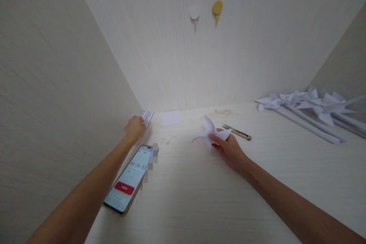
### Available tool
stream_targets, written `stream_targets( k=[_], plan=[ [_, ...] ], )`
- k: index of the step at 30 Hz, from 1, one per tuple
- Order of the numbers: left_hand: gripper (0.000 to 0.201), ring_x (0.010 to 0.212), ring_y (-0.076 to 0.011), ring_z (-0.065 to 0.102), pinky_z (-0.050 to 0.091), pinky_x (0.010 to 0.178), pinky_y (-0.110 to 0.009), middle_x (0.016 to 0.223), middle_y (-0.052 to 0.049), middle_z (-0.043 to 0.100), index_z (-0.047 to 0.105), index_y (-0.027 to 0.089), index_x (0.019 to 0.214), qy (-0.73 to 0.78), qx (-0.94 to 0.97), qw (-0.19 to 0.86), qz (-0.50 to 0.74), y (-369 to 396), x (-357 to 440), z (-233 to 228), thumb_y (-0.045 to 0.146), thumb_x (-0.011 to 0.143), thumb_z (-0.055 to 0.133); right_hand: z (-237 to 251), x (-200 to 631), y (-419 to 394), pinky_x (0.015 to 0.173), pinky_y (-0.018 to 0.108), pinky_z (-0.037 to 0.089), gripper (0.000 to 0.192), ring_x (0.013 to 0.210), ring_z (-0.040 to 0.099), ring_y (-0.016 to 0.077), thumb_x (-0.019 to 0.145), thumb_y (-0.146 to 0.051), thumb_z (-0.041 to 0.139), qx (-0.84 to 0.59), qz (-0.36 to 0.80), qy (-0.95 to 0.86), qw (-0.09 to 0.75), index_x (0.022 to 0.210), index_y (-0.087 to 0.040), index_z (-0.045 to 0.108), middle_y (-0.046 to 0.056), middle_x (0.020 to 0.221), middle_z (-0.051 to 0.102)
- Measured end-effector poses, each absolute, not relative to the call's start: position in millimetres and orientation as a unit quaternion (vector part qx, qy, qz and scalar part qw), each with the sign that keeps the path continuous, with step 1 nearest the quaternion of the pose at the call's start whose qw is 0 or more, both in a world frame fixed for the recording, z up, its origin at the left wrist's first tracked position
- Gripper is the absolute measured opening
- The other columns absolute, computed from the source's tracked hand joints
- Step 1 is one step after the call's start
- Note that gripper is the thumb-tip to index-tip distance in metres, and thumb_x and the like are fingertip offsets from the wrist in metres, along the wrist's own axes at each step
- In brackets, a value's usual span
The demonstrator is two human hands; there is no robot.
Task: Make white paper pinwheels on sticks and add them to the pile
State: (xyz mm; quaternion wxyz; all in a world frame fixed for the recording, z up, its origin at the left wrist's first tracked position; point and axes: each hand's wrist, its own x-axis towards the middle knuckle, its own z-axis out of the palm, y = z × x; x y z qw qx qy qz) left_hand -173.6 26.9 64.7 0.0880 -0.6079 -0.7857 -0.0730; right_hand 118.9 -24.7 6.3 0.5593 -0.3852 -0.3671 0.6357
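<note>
Between the thumb and fingers of my right hand (pixel 228 148) is a white paper pinwheel (pixel 210 134) with curved, pointed blades. Thread snips (pixel 238 132) lie on the table just beyond that hand. Over at the left wall, my left hand (pixel 135 127) has its fingers curled around the near part of a small bundle of rolled white paper sticks (pixel 147 117). Whether it grips one stick or several is hidden. A flat square of white paper (pixel 170 118) rests between the two hands, near the back wall.
A phone (pixel 130 179) showing a running timer lies beneath my left forearm. Several finished paper pinwheels on sticks (pixel 311 108) are heaped at the right. Two stick-on hooks, one white (pixel 195 13) and one yellow (pixel 217 8), are on the back wall. Walls enclose the table left and right.
</note>
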Motion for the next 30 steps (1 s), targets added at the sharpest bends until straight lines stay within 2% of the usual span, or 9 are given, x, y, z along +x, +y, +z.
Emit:
stream_targets(
  k=[3,6,14,19,22,24,28,30],
  plan=[
    [0.038,0.091,-0.0314,0.057,0.043,0.069,-0.036,0.100,-0.024,0.059,0.061,0.006,0.095,-0.788,-0.602,0.121,0.043,27,-193,66,0.009,0.073,0.031,7,119,-24,0.055,0.024,0.042,0.029,0.056,0.053,0.0110,0.051,-0.031,0.071,-0.375,0.645,-0.373,0.551,0.073,-0.019,0.057,-0.002,0.062,0.060],
    [0.039,0.089,-0.0316,0.058,0.043,0.068,-0.036,0.097,-0.026,0.059,0.060,0.004,0.097,-0.784,-0.603,0.114,0.094,27,-197,65,0.008,0.075,0.028,6,118,-24,0.051,0.023,0.040,0.027,0.055,0.052,0.0110,0.052,-0.031,0.070,-0.376,0.648,-0.390,0.535,0.072,-0.019,0.056,-0.002,0.062,0.060],
    [0.039,0.089,-0.0296,0.057,0.043,0.067,-0.035,0.096,-0.024,0.060,0.063,0.007,0.093,-0.776,-0.606,0.145,0.100,37,-195,57,0.010,0.076,0.027,8,119,-25,0.051,0.023,0.038,0.025,0.056,0.052,0.0114,0.052,-0.029,0.069,-0.378,0.647,-0.397,0.530,0.071,-0.019,0.057,-0.001,0.063,0.060],
    [0.029,0.090,-0.0336,0.057,0.043,0.069,-0.039,0.095,-0.028,0.059,0.065,0.005,0.081,-0.788,-0.598,0.119,0.084,44,-189,56,0.008,0.072,0.037,9,119,-26,0.052,0.022,0.038,0.025,0.056,0.051,0.0106,0.049,-0.026,0.070,-0.367,0.657,-0.366,0.547,0.069,-0.019,0.056,-0.003,0.061,0.058],
    [0.017,0.093,-0.0367,0.055,0.042,0.072,-0.043,0.092,-0.027,0.060,0.060,0.006,0.064,-0.807,-0.585,0.075,0.027,46,-185,63,0.006,0.068,0.043,8,119,-25,0.054,0.023,0.039,0.026,0.057,0.052,0.0107,0.050,-0.027,0.071,-0.365,0.661,-0.359,0.549,0.070,-0.018,0.058,-0.002,0.062,0.059],
    [0.013,0.094,-0.0377,0.054,0.040,0.076,-0.047,0.084,-0.022,0.062,0.052,0.009,0.053,-0.807,-0.584,0.051,-0.069,46,-184,72,0.007,0.066,0.047,8,119,-25,0.055,0.023,0.040,0.026,0.057,0.052,0.0107,0.051,-0.028,0.072,-0.355,0.667,-0.359,0.547,0.071,-0.018,0.058,-0.002,0.062,0.059],
    [0.014,0.095,-0.0312,0.054,0.041,0.079,-0.042,0.074,-0.010,0.061,0.048,0.011,0.058,-0.791,-0.596,0.024,-0.137,40,-177,93,0.010,0.071,0.041,10,118,-25,0.057,0.023,0.042,0.026,0.059,0.054,0.0112,0.049,-0.026,0.073,-0.330,0.688,-0.326,0.558,0.070,-0.018,0.058,-0.002,0.064,0.061],
    [0.014,0.086,-0.0259,0.058,0.044,0.075,-0.037,0.066,-0.008,0.060,0.048,0.012,0.060,-0.784,-0.591,-0.033,-0.188,29,-162,99,0.012,0.073,0.042,11,118,-25,0.057,0.023,0.043,0.025,0.058,0.055,0.0115,0.049,-0.024,0.073,-0.317,0.700,-0.305,0.562,0.069,-0.019,0.058,-0.002,0.064,0.062]
  ],
)
